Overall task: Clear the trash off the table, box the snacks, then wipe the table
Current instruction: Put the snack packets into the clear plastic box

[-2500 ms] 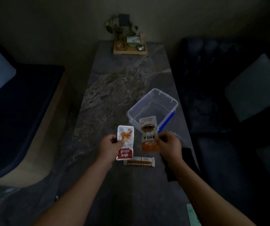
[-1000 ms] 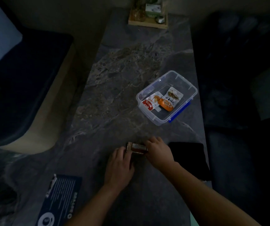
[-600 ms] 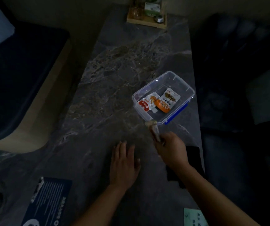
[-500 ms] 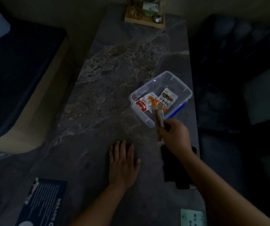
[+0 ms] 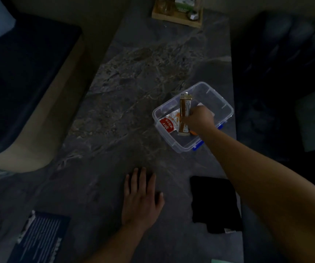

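- The right hand (image 5: 198,121) is stretched out over the clear rectangular plastic box with blue clips (image 5: 223,103) and its fingers are closed around a long, narrow brown snack bar in a shiny wrapper (image 5: 184,112).
- The bar stands almost upright in the grasp; its upper crimped end rises above the hand, and its lower end hangs below the hand, inside the outline of the box.
- The wrapper is brown with a paler stripe of small print along it; the print is too small to read.
- Just left of this hand, a flat white and red snack packet (image 5: 169,123) lies on the bottom of the box, partly behind the bar.
- Under the wrist, a small orange part of another packet (image 5: 193,133) can be seen; the rest is hidden.
- The left hand (image 5: 140,198) lies flat on the dark grey marble-patterned table (image 5: 134,92), fingers spread and loose, grasping nothing.
- Between the left hand and the right forearm, a folded black cloth (image 5: 214,202) lies on the table, near the table's right edge.
- Left of and nearer than the left hand, a dark blue printed card (image 5: 39,238) lies flat.
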Available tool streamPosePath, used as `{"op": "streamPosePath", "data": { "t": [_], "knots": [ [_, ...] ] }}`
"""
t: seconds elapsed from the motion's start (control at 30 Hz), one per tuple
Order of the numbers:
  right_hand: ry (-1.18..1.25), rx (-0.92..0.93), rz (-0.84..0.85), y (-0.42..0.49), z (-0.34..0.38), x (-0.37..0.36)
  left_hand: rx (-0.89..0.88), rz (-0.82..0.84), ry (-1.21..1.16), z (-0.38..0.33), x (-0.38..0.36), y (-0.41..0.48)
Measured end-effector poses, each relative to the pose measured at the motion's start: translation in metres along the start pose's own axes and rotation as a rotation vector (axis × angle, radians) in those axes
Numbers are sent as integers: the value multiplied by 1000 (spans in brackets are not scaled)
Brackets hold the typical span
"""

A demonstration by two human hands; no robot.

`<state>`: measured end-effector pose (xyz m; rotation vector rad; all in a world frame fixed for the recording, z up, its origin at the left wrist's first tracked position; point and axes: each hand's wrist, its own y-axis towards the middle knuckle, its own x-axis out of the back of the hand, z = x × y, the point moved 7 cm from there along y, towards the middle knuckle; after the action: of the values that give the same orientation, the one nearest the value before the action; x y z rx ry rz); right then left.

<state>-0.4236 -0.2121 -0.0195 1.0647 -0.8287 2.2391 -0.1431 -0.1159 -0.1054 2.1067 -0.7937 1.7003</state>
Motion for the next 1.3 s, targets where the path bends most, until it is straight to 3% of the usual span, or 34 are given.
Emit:
{"op": "streamPosePath", "data": {
  "t": [0.2,0.4,0.53,0.63,0.77,0.93,1.03,1.13,1.2,1.3],
  "knots": [
    [-61,59,-72,-6,-3,6,-4,-2,34,0,-3,2],
    [229,136,-194,-63,-25,34,-4,-2,36,0,-4,2],
    [287,55,-321,-130,-81,41,-17,-29,21,0,-4,1],
    [148,-25,-187,-170,-122,17,-14,-21,25,1,-5,1],
    [-317,-121,51,-200,-159,-20,-10,-13,17,2,-6,1],
    [-478,-44,5,-198,-160,-31,-8,-27,41,5,-7,1],
    [-394,-2,-35,-185,-161,-22,-3,-23,41,3,-3,0],
    [-132,-64,-12,-183,-168,-4,13,25,31,1,0,0],
    [71,-132,-82,-199,-173,13,13,83,6,-1,3,2],
    [120,-107,-188,-248,-170,25,-14,118,-65,-1,18,1]
  ]
}}
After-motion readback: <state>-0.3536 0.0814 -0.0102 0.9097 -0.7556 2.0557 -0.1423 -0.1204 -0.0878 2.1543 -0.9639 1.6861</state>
